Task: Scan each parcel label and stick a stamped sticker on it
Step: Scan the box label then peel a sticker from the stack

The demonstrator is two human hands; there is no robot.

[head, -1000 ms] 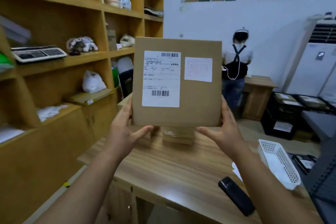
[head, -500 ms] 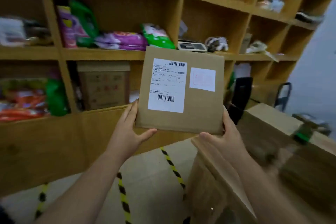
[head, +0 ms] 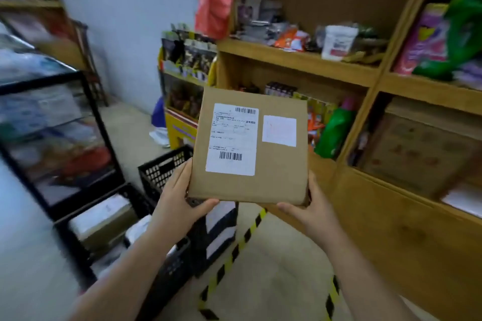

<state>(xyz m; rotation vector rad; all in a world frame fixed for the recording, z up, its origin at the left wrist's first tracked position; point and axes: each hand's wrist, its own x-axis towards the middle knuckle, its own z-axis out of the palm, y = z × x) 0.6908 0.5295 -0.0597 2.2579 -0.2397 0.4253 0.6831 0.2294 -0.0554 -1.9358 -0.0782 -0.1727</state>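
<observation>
Keep both the left hand (head: 180,199) and right hand (head: 311,207) gripping the parcel's (head: 249,185) lower corners, sticker (head: 279,130) up, and lower flat into a crate (head: 167,172).

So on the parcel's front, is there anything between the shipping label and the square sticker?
No. In the head view a narrow strip of bare cardboard separates the shipping label from the square sticker on the parcel; they don't touch.
</observation>
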